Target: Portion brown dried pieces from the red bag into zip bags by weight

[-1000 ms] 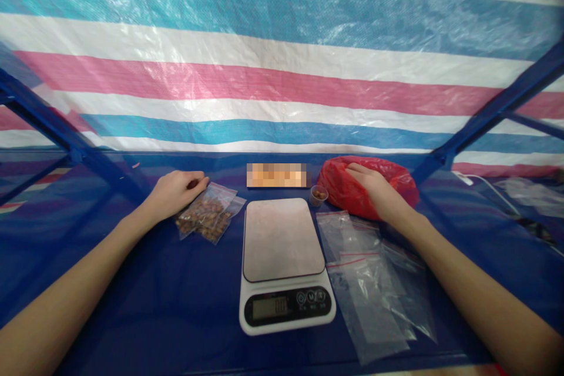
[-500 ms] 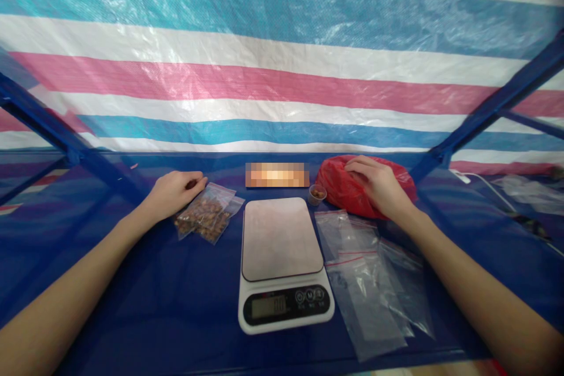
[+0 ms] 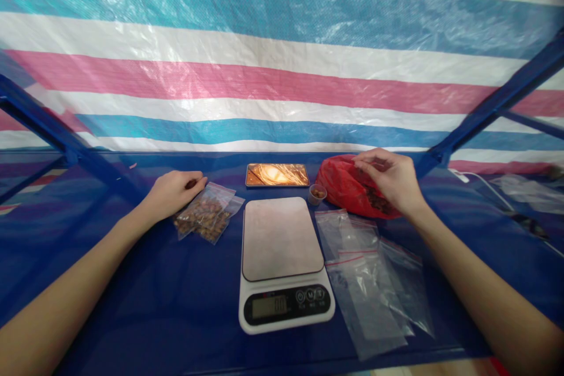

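Blue table (image 3: 176,317), striped plastic sheet (image 3: 282,88) behind, blue metal bars (image 3: 476,108) slanting down at both sides. Scale (image 3: 282,238) at centre. Phone (image 3: 277,175) lying beyond it, screen lit orange. Small clear cup (image 3: 317,195) of brown bits just off the scale's far right corner, tight against the red bag (image 3: 337,182). Flat zip bags (image 3: 374,305) overlap along the scale's right side, between it and the right forearm. Far right: white cable (image 3: 489,185), crumpled clear plastic (image 3: 533,194).

Writing: an "M" on the scale's middle button; display (image 3: 272,305) shows zeros; lettering under the buttons too blurred to read.

Left hand (image 3: 176,192) rests on the table, loosely curled, touching or just beside the filled zip bags (image 3: 207,214); cannot tell if it grips anything. Right hand (image 3: 392,179) over the red bag's mouth, fingertips drawn toward the thumb; cannot tell whether anything is pinched.

Against a second ago: right hand higher, drawn back from the bag, baring dark brown pieces (image 3: 376,200) inside. Left hand unchanged.
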### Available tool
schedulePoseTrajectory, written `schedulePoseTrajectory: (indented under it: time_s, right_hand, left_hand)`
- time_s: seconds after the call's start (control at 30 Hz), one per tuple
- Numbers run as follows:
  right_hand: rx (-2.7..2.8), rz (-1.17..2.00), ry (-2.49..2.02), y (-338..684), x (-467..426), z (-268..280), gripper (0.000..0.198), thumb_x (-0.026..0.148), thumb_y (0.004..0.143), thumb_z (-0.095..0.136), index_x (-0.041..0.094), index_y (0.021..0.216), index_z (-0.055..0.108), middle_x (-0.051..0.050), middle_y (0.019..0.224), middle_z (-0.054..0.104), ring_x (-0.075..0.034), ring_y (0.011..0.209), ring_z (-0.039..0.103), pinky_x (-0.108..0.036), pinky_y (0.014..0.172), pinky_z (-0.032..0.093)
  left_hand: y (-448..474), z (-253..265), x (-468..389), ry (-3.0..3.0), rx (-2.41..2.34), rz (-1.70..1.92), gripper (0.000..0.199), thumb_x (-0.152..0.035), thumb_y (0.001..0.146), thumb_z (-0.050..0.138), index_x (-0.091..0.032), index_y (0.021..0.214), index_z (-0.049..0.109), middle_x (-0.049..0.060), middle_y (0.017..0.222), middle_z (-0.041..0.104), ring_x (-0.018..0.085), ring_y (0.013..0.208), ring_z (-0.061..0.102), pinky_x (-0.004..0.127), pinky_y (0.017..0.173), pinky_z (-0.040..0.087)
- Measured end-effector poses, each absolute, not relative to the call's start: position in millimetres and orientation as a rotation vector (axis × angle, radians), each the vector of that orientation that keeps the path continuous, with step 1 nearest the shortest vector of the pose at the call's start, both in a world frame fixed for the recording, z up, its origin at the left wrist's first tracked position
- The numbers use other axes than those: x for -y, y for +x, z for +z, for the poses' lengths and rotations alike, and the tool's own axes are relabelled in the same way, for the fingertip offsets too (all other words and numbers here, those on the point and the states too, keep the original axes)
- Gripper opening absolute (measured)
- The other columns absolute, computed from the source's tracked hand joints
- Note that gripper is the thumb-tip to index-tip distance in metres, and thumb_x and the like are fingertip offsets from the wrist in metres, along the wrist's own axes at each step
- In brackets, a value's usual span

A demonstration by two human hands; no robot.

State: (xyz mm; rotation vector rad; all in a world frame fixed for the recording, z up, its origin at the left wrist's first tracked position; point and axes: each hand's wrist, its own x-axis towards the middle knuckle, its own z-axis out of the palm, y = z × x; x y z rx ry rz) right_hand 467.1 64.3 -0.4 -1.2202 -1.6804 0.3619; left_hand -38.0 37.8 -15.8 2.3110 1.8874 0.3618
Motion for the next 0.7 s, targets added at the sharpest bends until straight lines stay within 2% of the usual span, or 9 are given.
schedulePoseTrajectory:
  time_s: [0.4, 0.7]
  right_hand:
    - [1.665, 0.423, -1.183, 459, -61, -1, 0.038, 0.060, 0.080, 0.088, 0.024, 0.092, 0.081, -0.008, 0.093, 0.084, -0.029, 0.086, 0.079, -0.050, 0.091, 0.068]
    - [1.660, 0.395, -1.184, 457, -58, 0, 0.032, 0.052, 0.082, 0.088, 0.024, 0.094, 0.081, -0.008, 0.095, 0.084, -0.028, 0.085, 0.080, -0.047, 0.090, 0.067]
  left_hand:
    - [-37, -14, -38, 2.301, -1.902, 0.324, 0.044, -0.056, 0.098, 0.040, -0.024, 0.069, 0.051, 0.003, 0.064, 0.058, 0.021, 0.063, 0.056, 0.032, 0.064, 0.028]
    - [-38, -15, -38, 2.305, -1.895, 0.323, 0.044, -0.056, 0.098, 0.041, -0.024, 0.070, 0.053, 0.003, 0.065, 0.059, 0.022, 0.063, 0.056, 0.032, 0.064, 0.028]
